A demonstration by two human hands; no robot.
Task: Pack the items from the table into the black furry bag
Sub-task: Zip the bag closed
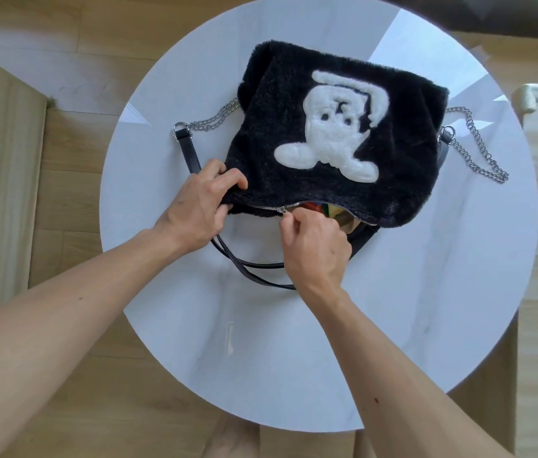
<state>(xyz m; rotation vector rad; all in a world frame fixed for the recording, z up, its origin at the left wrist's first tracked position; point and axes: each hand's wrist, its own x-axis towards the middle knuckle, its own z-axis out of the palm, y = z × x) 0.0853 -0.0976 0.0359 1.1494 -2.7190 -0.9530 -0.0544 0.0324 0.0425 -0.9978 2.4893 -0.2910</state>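
The black furry bag [320, 180] with a white plush figure lies flat on the round white table [261, 358], its zippered mouth facing me. My left hand [198, 209] grips the bag's near left corner. My right hand [313, 249] pinches the zipper pull [282, 210] at about a third of the way along the zipper. To the right of the pull the mouth gapes, and colourful items [318, 206] and a tan lining show inside. Left of the pull the zipper is shut.
Black leather straps [244, 269] loop on the table under my wrists. Silver chains [479, 150] trail from both sides of the bag. Wooden floor surrounds the table, with pale furniture at the left and right edges.
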